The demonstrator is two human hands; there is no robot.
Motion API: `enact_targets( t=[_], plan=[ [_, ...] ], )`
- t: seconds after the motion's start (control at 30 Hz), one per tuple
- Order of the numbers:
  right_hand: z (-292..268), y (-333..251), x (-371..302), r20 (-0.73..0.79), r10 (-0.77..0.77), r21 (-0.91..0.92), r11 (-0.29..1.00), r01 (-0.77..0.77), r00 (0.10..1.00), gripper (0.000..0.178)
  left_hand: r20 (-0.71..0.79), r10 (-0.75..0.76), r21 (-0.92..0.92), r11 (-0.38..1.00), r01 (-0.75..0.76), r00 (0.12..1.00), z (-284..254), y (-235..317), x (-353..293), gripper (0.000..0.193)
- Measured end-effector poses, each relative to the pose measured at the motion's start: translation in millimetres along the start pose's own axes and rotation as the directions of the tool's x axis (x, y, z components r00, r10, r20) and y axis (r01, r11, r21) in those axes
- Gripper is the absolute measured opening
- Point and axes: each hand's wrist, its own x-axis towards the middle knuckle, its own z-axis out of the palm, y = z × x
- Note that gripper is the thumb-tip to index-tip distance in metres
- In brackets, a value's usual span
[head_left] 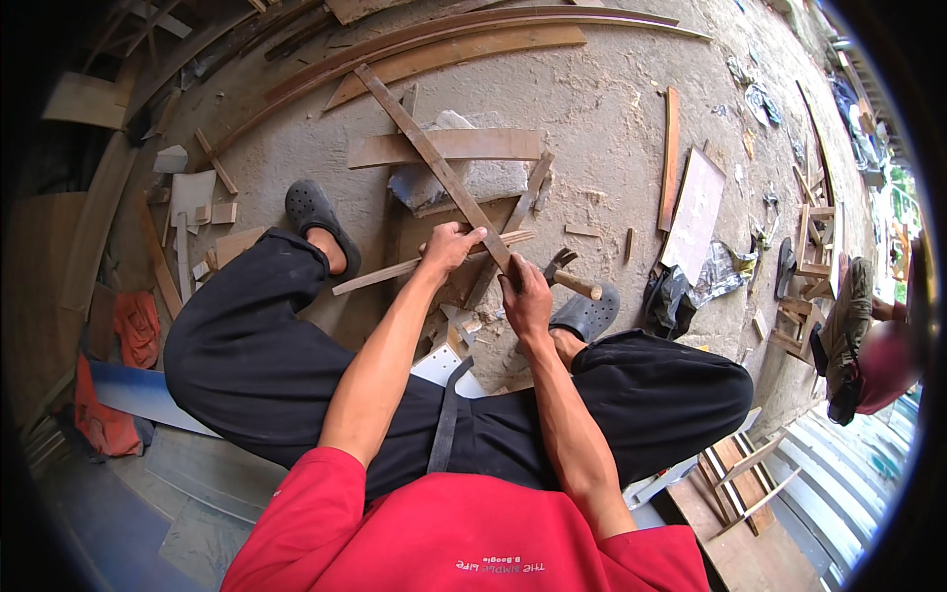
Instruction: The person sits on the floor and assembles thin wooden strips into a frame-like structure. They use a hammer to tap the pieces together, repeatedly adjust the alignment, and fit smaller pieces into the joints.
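A long, narrow brown wooden plank [419, 143] slants from the far left toward me. My right hand [526, 299] is closed around its near end. My left hand [451, 248] is closed at the plank's left edge, its thumb against the wood. A thin wooden strip [380, 276] passes crosswise by the left hand; whether the fingers hold it too is hidden. Farther out, the plank lies across a wider board [493, 145] over a pale rough block [483, 184]. A hammer [577, 285] with a wooden handle lies just right of my right hand, by my shoe.
My dark clogs [322, 219] flank the work spot. Long boards [464, 57] lie at the back. A reddish plank [669, 158] and a pale panel [696, 212] lie right, near black plastic [668, 301]. Small wooden frames [814, 242] and another person [868, 345] are far right.
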Motion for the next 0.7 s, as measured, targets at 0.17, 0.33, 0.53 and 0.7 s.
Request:
enact_targets(
  t=[0.17,0.33,0.53,0.7],
  plan=[
    [-1.0,2.2,0.0,-0.014,-0.017,-0.005,1.0,0.017,1.0,0.042,0.015,-0.012,-0.029,0.999,0.012,1.0,1.3,5.7,-2.6,0.041],
    [-0.7,2.4,0.7,-0.016,-0.032,-0.011,0.999,0.032,0.999,0.042,0.009,0.009,-0.048,0.999,-0.009,1.0,0.5,2.4,-1.3,0.04],
    [-2.3,0.1,1.4,-0.006,-0.033,-0.003,0.999,0.033,0.999,0.041,-0.009,0.002,-0.01,1.0,-0.002,1.0,-0.2,-0.4,1.0,0.04],
    [-3.1,2.6,1.3,-0.012,-0.027,-0.001,1.0,0.027,1.0,0.04,0.009,-0.008,-0.042,0.999,0.008,1.0,1.9,6.0,-2.5,0.04]
  ],
)
